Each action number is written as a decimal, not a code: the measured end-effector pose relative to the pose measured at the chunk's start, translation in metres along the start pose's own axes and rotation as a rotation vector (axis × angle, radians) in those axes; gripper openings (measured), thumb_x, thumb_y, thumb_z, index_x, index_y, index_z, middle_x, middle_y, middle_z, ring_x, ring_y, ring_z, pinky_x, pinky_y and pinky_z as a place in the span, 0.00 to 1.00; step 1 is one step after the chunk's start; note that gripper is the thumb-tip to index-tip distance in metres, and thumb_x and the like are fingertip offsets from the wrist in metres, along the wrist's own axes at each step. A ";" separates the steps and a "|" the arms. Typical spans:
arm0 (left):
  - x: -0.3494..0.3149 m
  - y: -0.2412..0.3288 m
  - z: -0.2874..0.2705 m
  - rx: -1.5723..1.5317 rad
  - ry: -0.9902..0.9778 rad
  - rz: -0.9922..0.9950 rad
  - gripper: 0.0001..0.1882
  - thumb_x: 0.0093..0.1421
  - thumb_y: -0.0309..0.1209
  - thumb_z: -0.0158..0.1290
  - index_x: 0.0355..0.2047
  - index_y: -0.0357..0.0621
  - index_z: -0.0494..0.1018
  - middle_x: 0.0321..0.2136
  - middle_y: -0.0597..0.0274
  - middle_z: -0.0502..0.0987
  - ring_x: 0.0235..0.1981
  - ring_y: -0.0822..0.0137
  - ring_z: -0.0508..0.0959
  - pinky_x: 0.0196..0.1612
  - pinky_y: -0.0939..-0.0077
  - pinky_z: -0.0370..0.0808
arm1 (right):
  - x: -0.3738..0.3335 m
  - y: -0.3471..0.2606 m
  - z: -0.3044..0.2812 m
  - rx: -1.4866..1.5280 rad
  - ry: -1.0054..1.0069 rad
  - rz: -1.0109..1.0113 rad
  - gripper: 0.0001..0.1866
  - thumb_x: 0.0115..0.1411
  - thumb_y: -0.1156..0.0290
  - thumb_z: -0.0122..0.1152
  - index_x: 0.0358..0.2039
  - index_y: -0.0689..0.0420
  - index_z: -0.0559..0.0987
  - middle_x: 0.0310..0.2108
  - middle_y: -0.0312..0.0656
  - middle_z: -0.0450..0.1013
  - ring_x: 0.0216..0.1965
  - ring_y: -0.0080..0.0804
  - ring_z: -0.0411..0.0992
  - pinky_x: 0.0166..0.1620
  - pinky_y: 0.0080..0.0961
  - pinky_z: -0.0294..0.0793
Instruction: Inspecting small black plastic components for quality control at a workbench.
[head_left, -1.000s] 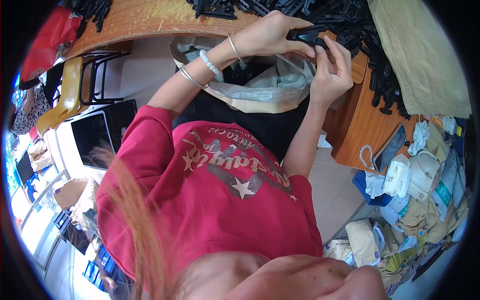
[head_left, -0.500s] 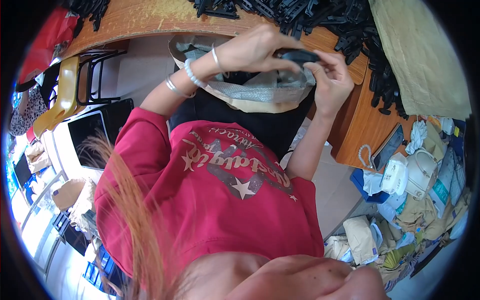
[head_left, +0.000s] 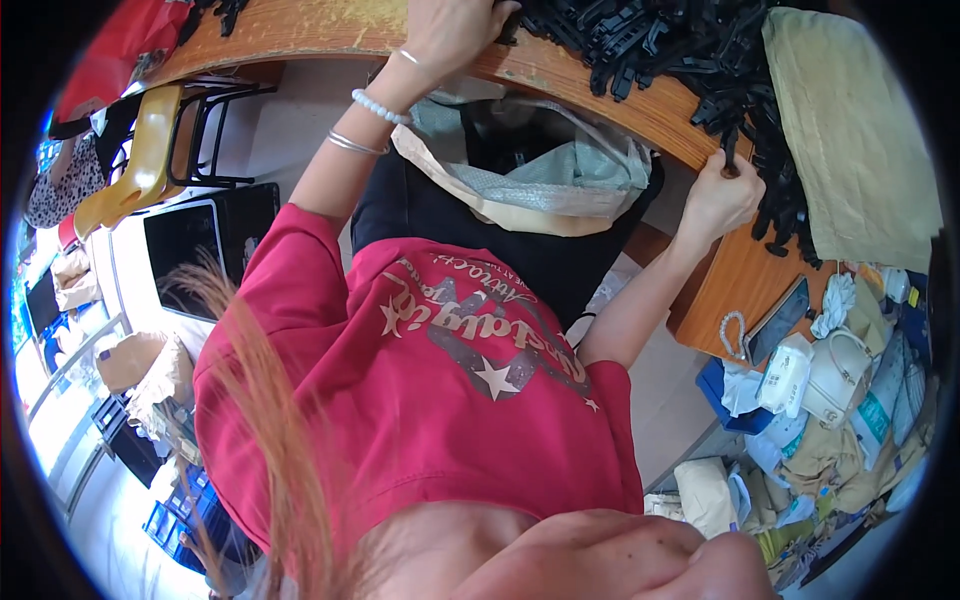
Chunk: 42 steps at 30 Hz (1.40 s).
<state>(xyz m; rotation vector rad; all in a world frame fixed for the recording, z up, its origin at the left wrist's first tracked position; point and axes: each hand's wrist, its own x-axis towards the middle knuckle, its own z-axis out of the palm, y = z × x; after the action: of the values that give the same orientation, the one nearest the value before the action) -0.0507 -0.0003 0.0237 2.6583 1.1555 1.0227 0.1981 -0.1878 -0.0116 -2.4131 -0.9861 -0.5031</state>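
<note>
My left hand (head_left: 450,35) reaches onto the table at the top edge, which cuts off part of it. Its fingertips close at a black plastic part (head_left: 510,28) beside the pile. On the right, my right hand (head_left: 722,197) pinches a slim black plastic part (head_left: 730,150) at the table's edge, against the heap. Many similar black plastic parts (head_left: 650,45) lie tangled in that heap. Between my lap and the table, a woven sack (head_left: 560,195) gapes wide, with dark contents that are hard to make out.
The wooden table (head_left: 330,35) curves across the top. At its right lie a tan sack (head_left: 845,140), a phone (head_left: 780,315) and a beaded bracelet (head_left: 733,335). Bags and wrappings crowd the floor at right, beside a blue bin (head_left: 725,400). A yellow chair (head_left: 155,150) stands at left.
My hands were together above the sack with a black part between them. They have parted: the left moved up and left to the table, the right moved right and down to the heap's edge.
</note>
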 end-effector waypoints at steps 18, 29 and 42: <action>-0.025 0.040 0.018 -1.537 -0.194 -0.579 0.06 0.61 0.26 0.51 0.35 0.36 0.69 0.30 0.60 0.75 0.28 0.71 0.78 0.30 0.79 0.78 | -0.005 -0.028 -0.022 1.125 -0.071 0.208 0.13 0.62 0.74 0.53 0.42 0.71 0.73 0.27 0.52 0.77 0.26 0.35 0.78 0.28 0.20 0.77; -0.026 0.076 0.014 -1.002 -0.423 -0.378 0.16 0.62 0.38 0.52 0.41 0.37 0.77 0.23 0.59 0.79 0.27 0.79 0.77 0.28 0.81 0.74 | -0.040 -0.087 -0.018 1.528 -0.378 0.304 0.08 0.58 0.76 0.59 0.33 0.66 0.70 0.22 0.48 0.75 0.20 0.28 0.75 0.20 0.12 0.68; -0.034 0.077 0.009 -0.944 -0.445 -0.037 0.18 0.55 0.29 0.57 0.46 0.35 0.73 0.21 0.51 0.79 0.24 0.68 0.82 0.27 0.78 0.77 | -0.046 -0.074 -0.020 1.506 -0.358 0.176 0.22 0.55 0.76 0.63 0.49 0.69 0.71 0.32 0.41 0.73 0.31 0.19 0.70 0.32 0.09 0.68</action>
<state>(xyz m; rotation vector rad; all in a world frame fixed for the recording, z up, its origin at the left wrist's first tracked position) -0.0139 -0.0764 0.0220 1.9254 0.4431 0.6595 0.1108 -0.1776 0.0032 -1.1519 -0.7722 0.6068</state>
